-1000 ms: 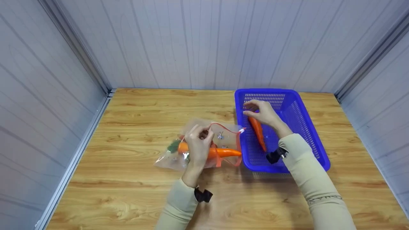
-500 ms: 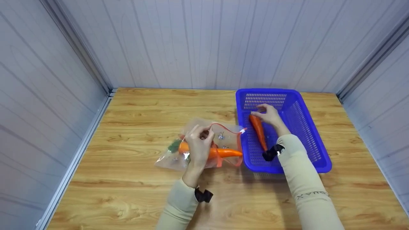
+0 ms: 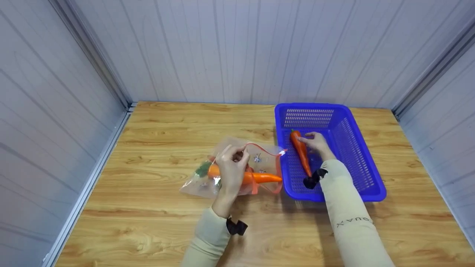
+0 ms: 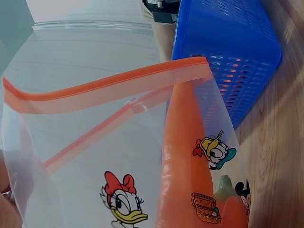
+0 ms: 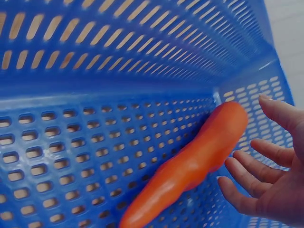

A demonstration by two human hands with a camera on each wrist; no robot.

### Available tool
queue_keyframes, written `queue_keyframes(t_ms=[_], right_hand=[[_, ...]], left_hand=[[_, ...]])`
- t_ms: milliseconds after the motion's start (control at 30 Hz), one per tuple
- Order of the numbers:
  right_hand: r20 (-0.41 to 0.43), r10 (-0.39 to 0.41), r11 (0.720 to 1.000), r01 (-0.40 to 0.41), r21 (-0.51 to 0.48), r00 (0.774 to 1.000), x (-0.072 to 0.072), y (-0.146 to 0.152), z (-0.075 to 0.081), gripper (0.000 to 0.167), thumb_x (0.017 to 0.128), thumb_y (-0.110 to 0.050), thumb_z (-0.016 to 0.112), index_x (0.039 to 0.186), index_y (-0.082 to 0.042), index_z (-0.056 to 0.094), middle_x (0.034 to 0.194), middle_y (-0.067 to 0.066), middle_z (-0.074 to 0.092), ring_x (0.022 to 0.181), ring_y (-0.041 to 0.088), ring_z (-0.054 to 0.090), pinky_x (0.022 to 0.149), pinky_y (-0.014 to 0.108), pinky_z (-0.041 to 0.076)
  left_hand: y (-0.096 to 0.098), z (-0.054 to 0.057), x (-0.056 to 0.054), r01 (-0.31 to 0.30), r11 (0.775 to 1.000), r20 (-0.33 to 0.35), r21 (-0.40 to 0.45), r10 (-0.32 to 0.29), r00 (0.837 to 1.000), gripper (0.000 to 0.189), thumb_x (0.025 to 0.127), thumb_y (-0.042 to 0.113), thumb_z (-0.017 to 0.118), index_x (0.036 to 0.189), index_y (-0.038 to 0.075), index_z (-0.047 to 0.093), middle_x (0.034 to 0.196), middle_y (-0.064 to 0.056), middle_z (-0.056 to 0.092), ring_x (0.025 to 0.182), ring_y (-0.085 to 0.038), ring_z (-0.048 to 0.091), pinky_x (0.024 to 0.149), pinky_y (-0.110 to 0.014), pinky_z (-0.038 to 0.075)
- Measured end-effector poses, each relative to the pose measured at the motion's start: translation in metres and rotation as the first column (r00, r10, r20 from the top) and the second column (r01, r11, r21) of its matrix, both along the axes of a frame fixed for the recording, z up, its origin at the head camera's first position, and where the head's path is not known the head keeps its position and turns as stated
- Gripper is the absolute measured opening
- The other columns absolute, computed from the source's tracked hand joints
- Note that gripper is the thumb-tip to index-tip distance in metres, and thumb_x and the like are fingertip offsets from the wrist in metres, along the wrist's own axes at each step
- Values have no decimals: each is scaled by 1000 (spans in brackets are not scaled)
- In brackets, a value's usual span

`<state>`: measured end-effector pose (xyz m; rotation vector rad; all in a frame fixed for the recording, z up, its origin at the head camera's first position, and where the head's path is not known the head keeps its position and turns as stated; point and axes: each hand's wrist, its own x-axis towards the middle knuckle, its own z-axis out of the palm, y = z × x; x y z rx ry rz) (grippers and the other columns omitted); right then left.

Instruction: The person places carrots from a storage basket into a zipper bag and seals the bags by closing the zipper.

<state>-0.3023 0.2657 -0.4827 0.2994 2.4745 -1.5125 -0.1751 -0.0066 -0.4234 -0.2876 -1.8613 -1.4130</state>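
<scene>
One red-orange carrot (image 3: 302, 152) lay inside the blue basket (image 3: 345, 139), along its left side; long axis nearly front to back, thick stemmed end at the far side, thin tip pointing toward the person and slightly right. One right hand (image 3: 316, 144), the nearer of the two, stood just right of the thick half; fingers parted and gently bent, nothing gripped (whether the thumb touched the carrot could not be told). One left hand (image 3: 232, 167), well apart beyond the basket's left wall, pinched the edge of a clear zip bag (image 3: 262, 152). One orange carrot (image 3: 266, 178) lay in that bag, crosswise, its tip toward the basket.
</scene>
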Motion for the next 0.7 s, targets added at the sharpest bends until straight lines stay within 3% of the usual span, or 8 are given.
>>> queue_keyframes(t_ms=[33, 200, 400, 700], right_hand=[[55, -6, 1000, 6, -11, 998, 2, -2, 2, 62, 83, -25, 59, 129, 9, 34, 116, 23, 46, 92, 25, 52, 74, 35, 50], [160, -55, 995, 67, -73, 986, 6, -1, -1, 66, 84, -25, 59, 133, 5, 27, 121, 23, 42, 103, 28, 47, 82, 38, 46], [148, -50, 998, 54, -28, 988, 5, 0, -8, 71, 82, -28, 61, 133, 7, 27, 128, 25, 38, 112, 33, 43, 84, 41, 45], [159, -68, 997, 73, -28, 985, 6, -1, -15, 61, 79, -22, 65, 125, 7, 38, 113, 16, 44, 94, 25, 50, 80, 39, 48]], left_hand=[[0, -1, 0, 3, 1000, 1, 3, -3, 1000, 8, 69, -12, 63, 74, -6, 67, 62, -11, 57, 50, -19, 53, 44, -27, 47], [-3, -1, 0, 4, 1000, 9, 8, -4, 1000, 8, 71, -9, 63, 76, -5, 68, 64, -9, 57, 51, -16, 53, 45, -24, 47], [-3, -2, 0, -5, 1000, 4, -4, 5, 1000, 9, 71, -8, 62, 75, -2, 68, 62, -6, 56, 51, -12, 52, 45, -20, 46], [-3, -2, -2, -21, 1000, -36, -7, 21, 999, 8, 71, -7, 61, 70, -2, 67, 59, -5, 55, 47, -11, 52, 43, -18, 45]])
